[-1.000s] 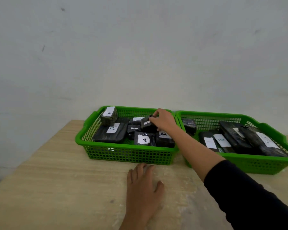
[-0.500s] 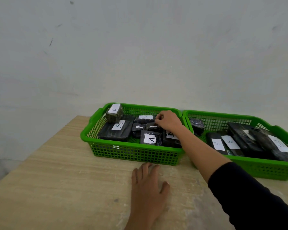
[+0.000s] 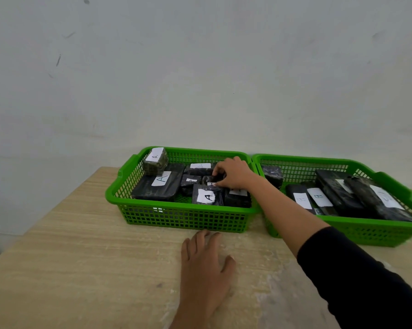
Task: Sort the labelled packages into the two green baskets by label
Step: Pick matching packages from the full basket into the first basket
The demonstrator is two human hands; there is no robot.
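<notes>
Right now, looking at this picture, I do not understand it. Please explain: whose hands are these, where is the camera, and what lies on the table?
There is no machine here. A person wears the camera on the head, so you look down at their own hands. On the wooden table stand two green baskets. The left basket holds dark wrapped packages with white labels reading A. The right basket holds longer packages; one label there reads B. The right hand reaches into the left basket, fingers closed on a small black package. The left hand lies flat on the table, holding nothing.

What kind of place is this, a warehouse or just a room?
Likely a plain room with a makeshift sorting station: a bare scuffed wall, a wooden table, and two green baskets of labelled packages.
</notes>
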